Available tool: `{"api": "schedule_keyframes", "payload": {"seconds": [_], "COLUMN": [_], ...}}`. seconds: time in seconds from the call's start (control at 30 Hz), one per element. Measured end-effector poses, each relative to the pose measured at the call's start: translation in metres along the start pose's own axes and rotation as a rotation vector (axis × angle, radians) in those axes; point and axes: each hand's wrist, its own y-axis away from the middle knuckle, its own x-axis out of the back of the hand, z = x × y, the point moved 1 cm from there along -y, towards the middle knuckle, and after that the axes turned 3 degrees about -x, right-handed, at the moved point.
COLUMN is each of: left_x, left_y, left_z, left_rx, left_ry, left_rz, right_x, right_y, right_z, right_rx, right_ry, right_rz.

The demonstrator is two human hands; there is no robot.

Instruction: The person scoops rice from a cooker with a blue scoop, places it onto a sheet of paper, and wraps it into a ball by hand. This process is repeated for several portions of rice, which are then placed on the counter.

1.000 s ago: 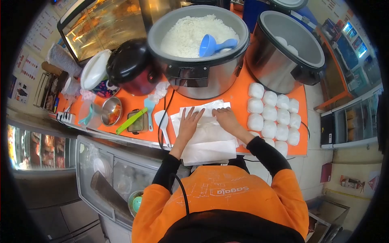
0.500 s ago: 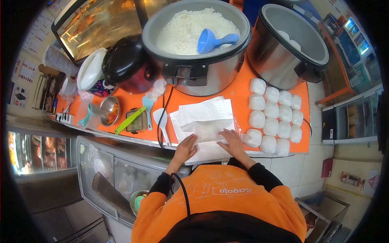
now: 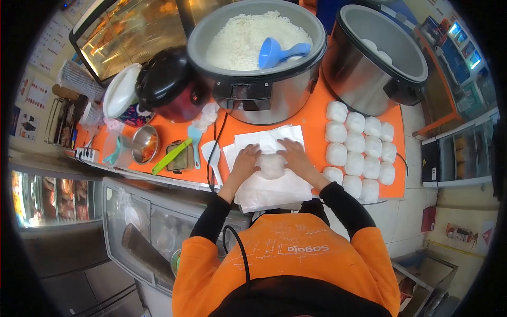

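Observation:
A rounded lump in thin white wrapping (image 3: 272,167), probably rice, lies on a stack of white paper sheets (image 3: 274,194) at the table's front edge. My left hand (image 3: 246,161) rests on the paper at the lump's left side, its fingers stretched toward the far side. Opposite it, my right hand (image 3: 294,157) lies along the right side with fingers spread. Both sets of fingertips touch the wrapping or paper around the lump. Off to the right, several wrapped white packets (image 3: 354,142) stand in rows.
Behind the paper is a large rice cooker (image 3: 288,103) full of rice, with a blue scoop (image 3: 272,54) in it. A second tall pot (image 3: 348,79) stands right. A white paddle (image 3: 214,161), a green-handled utensil (image 3: 171,157) and a metal bowl (image 3: 145,143) lie left.
Both hands have moved away from the body, to the lump's far side. The near paper now lies flat toward me, and the wrapped lump shows between my hands.

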Motion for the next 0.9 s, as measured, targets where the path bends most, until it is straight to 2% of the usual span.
{"api": "schedule_keyframes", "payload": {"seconds": [0.03,0.1,0.2,0.27,0.37,0.5,0.6,0.63,0.67,0.7,0.73,0.8,0.9], "left_x": [-0.004,-0.024,-0.037,-0.048,-0.054,-0.029,-0.049,-0.033,-0.038,-0.041,-0.035,-0.009,0.010], "left_y": [-0.001,0.010,0.033,0.043,0.049,0.040,0.020,0.003,-0.008,-0.016,-0.024,-0.036,-0.063], "left_z": [-0.001,0.007,0.031,0.038,0.049,0.078,0.099,0.111,0.114,0.107,0.105,0.115,0.161], "left_rx": [0.038,0.121,0.246,0.291,0.272,0.352,0.728,0.944,1.077,1.115,1.052,0.948,0.744], "left_ry": [0.130,0.130,0.141,0.127,0.031,0.346,1.007,1.200,1.405,1.511,1.640,1.881,1.750], "left_rz": [-0.148,-0.079,0.085,0.198,0.162,-0.004,0.404,0.475,0.601,0.589,0.547,0.475,0.366], "right_x": [-0.012,-0.034,-0.034,-0.040,-0.039,-0.027,-0.040,-0.050,-0.061,-0.060,-0.054,0.003,0.073], "right_y": [0.006,0.021,0.036,0.044,0.052,0.051,0.055,0.058,0.057,0.056,0.054,0.043,0.051], "right_z": [0.001,-0.008,-0.034,-0.042,-0.042,-0.037,-0.034,-0.033,-0.029,-0.031,-0.032,-0.037,-0.029], "right_rx": [-0.105,-0.315,-0.446,-0.442,-0.387,-0.357,-0.397,-0.425,-0.432,-0.502,-0.528,-0.767,-0.996], "right_ry": [-0.049,-0.149,-0.292,-0.284,-0.338,-0.463,-0.592,-0.647,-0.732,-0.813,-0.925,-1.543,-1.721], "right_rz": [-0.112,-0.336,-0.045,-0.016,-0.054,-0.175,-0.129,-0.088,-0.060,-0.018,0.066,0.148,0.396]}}
